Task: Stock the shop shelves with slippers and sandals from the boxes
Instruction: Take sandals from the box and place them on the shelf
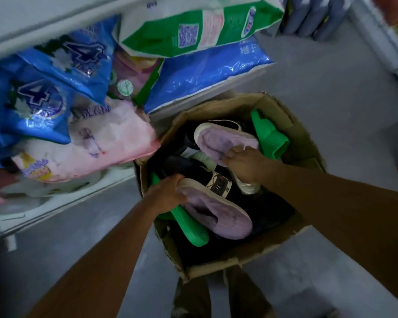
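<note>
Cardboard box [303, 143] holds slippers; left grip [168, 193], right grip [241, 162] each clutch purple slipper.

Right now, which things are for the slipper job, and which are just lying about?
For the job:
cardboard box
purple slippers, one in each of the hands
green sandals

Just lying about:
blue bags
pink bag
green-and-white bag
</note>
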### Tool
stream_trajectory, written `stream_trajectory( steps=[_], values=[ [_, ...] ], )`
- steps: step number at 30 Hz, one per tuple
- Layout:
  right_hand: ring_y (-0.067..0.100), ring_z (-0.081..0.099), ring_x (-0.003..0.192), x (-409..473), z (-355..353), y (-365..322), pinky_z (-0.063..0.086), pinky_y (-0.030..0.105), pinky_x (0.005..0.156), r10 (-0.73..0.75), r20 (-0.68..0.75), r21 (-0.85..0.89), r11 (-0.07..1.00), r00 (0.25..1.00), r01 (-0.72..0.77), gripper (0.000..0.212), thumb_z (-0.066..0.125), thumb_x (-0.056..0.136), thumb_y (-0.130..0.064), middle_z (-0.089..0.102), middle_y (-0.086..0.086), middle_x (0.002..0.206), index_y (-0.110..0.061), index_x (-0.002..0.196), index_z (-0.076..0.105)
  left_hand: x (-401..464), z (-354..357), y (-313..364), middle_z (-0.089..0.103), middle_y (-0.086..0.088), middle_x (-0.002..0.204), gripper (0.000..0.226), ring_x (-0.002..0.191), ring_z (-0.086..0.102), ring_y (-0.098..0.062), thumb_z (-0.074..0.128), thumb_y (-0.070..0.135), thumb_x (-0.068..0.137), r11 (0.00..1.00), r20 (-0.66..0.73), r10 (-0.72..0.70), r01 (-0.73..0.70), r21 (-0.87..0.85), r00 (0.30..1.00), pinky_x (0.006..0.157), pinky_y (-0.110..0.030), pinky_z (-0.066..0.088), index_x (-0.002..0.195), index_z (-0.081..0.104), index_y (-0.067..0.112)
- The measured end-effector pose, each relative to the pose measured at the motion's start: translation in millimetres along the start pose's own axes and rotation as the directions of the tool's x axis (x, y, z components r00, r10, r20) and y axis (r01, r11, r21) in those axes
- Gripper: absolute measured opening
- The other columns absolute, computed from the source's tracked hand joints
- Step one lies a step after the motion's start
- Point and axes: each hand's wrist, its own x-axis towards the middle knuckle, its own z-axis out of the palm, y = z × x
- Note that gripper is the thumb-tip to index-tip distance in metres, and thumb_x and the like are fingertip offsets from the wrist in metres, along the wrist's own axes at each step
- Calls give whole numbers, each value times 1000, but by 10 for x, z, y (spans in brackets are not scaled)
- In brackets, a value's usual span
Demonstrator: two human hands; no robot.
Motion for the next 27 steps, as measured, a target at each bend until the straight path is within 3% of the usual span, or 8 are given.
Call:
stream_trajectory(
  steps=[3, 6, 8, 11, 13, 18, 22, 27],
  values=[
    [35, 46, 122, 114, 172, -1, 38, 43, 99, -41, 10, -178, 983, 999, 42, 50, 49, 90, -21, 52, 11, 131, -13, 139, 41, 53, 82, -46, 58, -4, 126, 49, 114, 55, -25, 59, 44, 85, 999, -79, -8, 11, 40, 997, 97, -44, 43, 129, 46, 26],
    [20, 66, 67, 233, 221, 7, 51, 25, 60, -7, -49, -201, 980, 999, -3, 32, 62, 62, -32, 70, 3, 74, -21, 89, 75, 67, 85, -43, 61, -1, 121, 47, 111, 57, -25, 57, 46, 83, 1000, -94, 0, 0, 0, 996, 96, -45, 43, 126, 48, 30],
    [18, 65, 60, 196, 202, 33, 50, 24, 57, 5, -32, -166, 986, 999, -10, 29, 54, 61, -34, 67, 0, 63, -20, 77, 74, 43, 59, -1, 62, 0, 119, 52, 111, 57, -22, 55, 48, 80, 998, -104, -4, -3, -66, 995, 97, -44, 44, 129, 48, 33],
    [26, 67, 89, 23, 104, 198, 48, 30, 83, -123, -58, -111, 987, 991, 116, 44, 38, 85, -35, 72, 10, 86, -7, 94, 71, -9, -51, 144, 62, 2, 122, 63, 113, 57, -18, 48, 52, 74, 986, -131, 32, -52, -156, 991, 97, -40, 47, 135, 48, 34],
    [23, 67, 77, -136, 114, 252, 49, 26, 71, -146, -170, -23, 989, 975, 144, 20, 63, 78, -28, 72, 6, 78, -10, 85, 70, 20, -169, 274, 61, -1, 127, 54, 117, 57, -18, 54, 41, 84, 967, -182, 78, -119, -226, 980, 99, -34, 46, 136, 50, 28],
    [29, 53, 112, -242, 183, 427, 46, 35, 88, 56, -14, 331, 942, 998, -48, 43, 55, 90, -27, 56, 11, 126, -15, 131, 50, 248, -447, 652, 59, -8, 124, 55, 117, 57, -24, 58, 15, 91, 908, -317, 28, -157, -389, 948, 98, -28, 44, 144, 41, 19],
    [30, 53, 115, -276, 231, 400, 38, 29, 70, 110, 15, 455, 885, 994, -104, 57, 55, 90, -18, 51, 13, 131, -13, 142, 30, 237, -340, 734, 54, -7, 132, 66, 121, 52, -24, 64, 20, 89, 818, -189, -117, -13, -576, 975, 106, -38, 40, 147, 33, 16],
    [31, 61, 95, -300, 205, 258, 41, 34, 66, 17, -95, 553, 832, 995, 38, 64, 48, 93, -14, 61, 16, 113, -16, 150, 20, 37, 106, 620, 56, -6, 114, 58, 100, 58, -22, 67, 20, 83, 751, -114, -230, 102, -652, 966, 87, -40, 51, 134, 40, 14]
  ],
)
